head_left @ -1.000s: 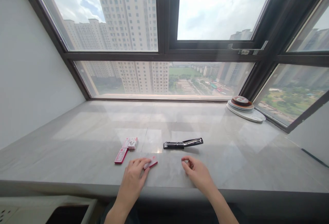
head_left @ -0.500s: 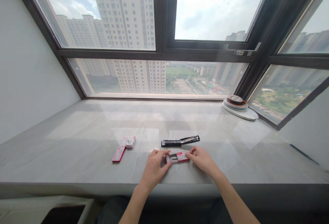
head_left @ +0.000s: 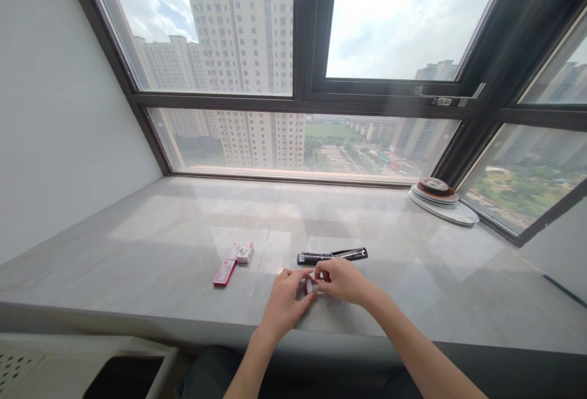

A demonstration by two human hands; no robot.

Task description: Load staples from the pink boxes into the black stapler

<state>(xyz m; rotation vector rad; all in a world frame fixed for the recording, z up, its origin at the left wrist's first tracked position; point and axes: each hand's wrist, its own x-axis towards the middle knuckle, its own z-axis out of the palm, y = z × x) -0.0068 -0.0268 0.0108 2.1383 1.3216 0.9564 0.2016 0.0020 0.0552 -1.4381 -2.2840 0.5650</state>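
Observation:
A small red and white slide-out box (head_left: pixel 309 286), partly pulled open, lies on the sill close to its front edge. My left hand (head_left: pixel 287 296) grips its left end between thumb and fingers. Over the box's open part, my right hand (head_left: pixel 346 280) has its fingertips pinched together at the inner tray; what they hold, if anything, is hidden. Most of the box is covered by that hand. Just behind both hands lies a black stapler (head_left: pixel 309 258), its top swung open to the right so the metal inside shows.
To the left lie a flat red-edged box (head_left: pixel 224 273) and a small white box (head_left: pixel 246 252) touching at their ends. A stack of plates (head_left: pixel 443 200) stands in the far right corner by the window. The marble sill (head_left: pixel 183 215) ends at a front edge below my hands.
My right hand has moved left from the box's right end to its open part, fingers now pinched there. My left hand keeps its grip. The view has shifted slightly.

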